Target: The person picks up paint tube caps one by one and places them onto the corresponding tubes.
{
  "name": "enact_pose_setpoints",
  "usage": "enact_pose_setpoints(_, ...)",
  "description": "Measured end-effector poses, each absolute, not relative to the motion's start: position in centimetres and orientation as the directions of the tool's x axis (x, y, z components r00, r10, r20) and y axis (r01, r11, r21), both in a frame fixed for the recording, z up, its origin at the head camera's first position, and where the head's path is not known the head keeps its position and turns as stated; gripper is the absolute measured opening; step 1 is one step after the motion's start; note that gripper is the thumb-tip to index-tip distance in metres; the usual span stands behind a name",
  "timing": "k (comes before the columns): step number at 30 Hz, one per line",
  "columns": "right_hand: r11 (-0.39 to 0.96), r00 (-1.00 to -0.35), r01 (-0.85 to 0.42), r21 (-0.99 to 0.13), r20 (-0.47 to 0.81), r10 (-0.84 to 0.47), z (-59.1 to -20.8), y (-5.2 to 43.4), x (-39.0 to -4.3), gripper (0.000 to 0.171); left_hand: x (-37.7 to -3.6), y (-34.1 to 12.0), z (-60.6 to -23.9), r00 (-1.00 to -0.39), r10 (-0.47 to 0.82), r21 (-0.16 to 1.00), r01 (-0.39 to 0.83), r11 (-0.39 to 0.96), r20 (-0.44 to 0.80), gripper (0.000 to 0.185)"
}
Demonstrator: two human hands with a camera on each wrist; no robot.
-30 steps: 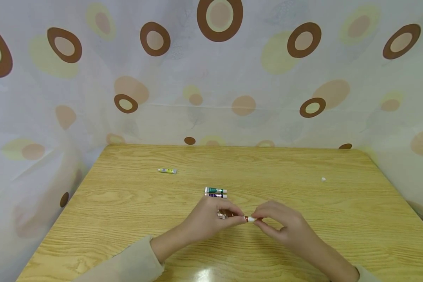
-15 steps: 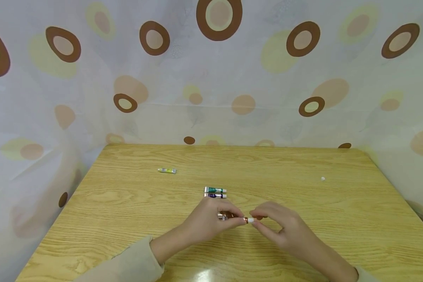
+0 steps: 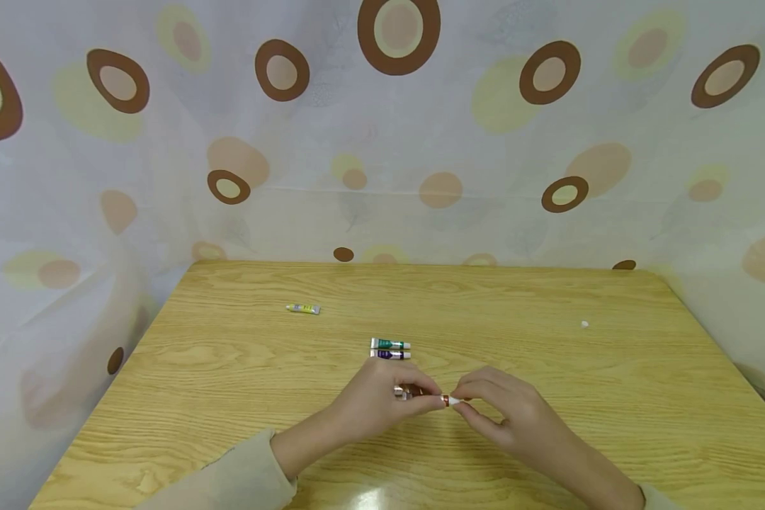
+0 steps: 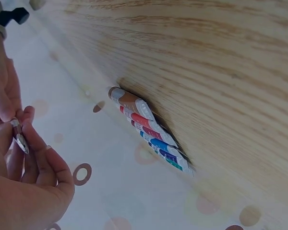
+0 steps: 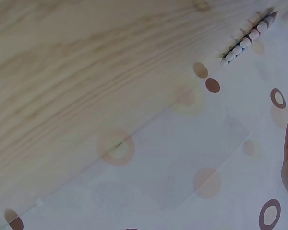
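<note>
At the table's front middle my left hand pinches a small brown paint tube, held level just above the wood. My right hand pinches the tube's white cap between thumb and fingertips. In the left wrist view the tube's crimped metal end pokes out between my left fingers, with my right hand above it. A row of several paint tubes lies side by side just beyond my left hand; the same paint tube row shows brown, red, blue and green labels.
A lone yellow tube lies at the far left of the wooden table. A tiny white cap sits alone at the far right. A spotted curtain walls in three sides. The row's white caps show in the right wrist view.
My right fingers have shifted slightly around the white cap. Both hands sit a touch lower and the tube has stayed in my left hand.
</note>
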State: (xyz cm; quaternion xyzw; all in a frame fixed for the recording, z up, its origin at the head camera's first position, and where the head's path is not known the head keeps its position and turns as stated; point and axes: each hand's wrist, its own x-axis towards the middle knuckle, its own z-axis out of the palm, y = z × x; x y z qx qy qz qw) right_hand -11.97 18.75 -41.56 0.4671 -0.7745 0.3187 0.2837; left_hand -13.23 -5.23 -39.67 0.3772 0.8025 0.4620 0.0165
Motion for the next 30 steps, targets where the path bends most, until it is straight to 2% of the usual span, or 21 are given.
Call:
enact_pose_setpoints(2, 0.379, -0.439, -0.889, -0.257, 0.716, -0.543, -41.56, 18.77, -11.84, 0.026, -13.28, -5.21, -39.75, -0.68, 0.633, 0.698, 0.653, 0.295, 0.369, 0.013)
enact_pose_setpoints(5, 0.403, -0.495, -0.862, -0.307, 0.681, -0.54, -41.53, 18.81, -11.63, 0.025, -13.39, -5.15, -39.91, -0.594, 0.658, 0.549, 0.775, 0.313, 0.463, 0.017)
enact_pose_setpoints(8, 0.403, -0.519, -0.85, -0.338, 0.664, -0.538, -41.55, 18.82, -11.54, 0.021, -13.39, -5.1, -40.04, -0.514, 0.672, 0.402, 0.853, 0.333, 0.534, 0.018)
enact_pose_setpoints(11, 0.404, -0.524, -0.848, -0.343, 0.661, -0.537, -41.6, 18.82, -11.54, 0.017, -13.29, -5.09, -40.16, -0.487, 0.672, 0.348, 0.872, 0.343, 0.558, 0.014)
enact_pose_setpoints(14, 0.416, -0.522, -0.848, -0.33, 0.661, -0.539, -41.62, 18.9, -11.52, 0.016, -13.19, -5.07, -40.3, -0.489, 0.667, 0.336, 0.872, 0.356, 0.563, 0.01)
enact_pose_setpoints(18, 0.416, -0.491, -0.863, -0.289, 0.674, -0.552, -41.6, 18.99, -11.55, 0.027, -13.13, -5.06, -40.41, -0.495, 0.662, 0.322, 0.869, 0.377, 0.563, 0.006)
enact_pose_setpoints(24, 0.369, -0.367, -0.914, -0.171, 0.736, -0.569, -41.74, 18.57, -11.86, 0.026, -13.17, -5.0, -40.36, -0.473, 0.668, 0.256, 0.879, 0.402, 0.575, 0.004)
enact_pose_setpoints(30, 0.38, -0.36, -0.912, -0.152, 0.741, -0.567, -41.84, 18.29, -11.94, 0.028, -13.08, -4.96, -40.29, -0.429, 0.674, 0.13, 0.885, 0.447, 0.601, 0.005)
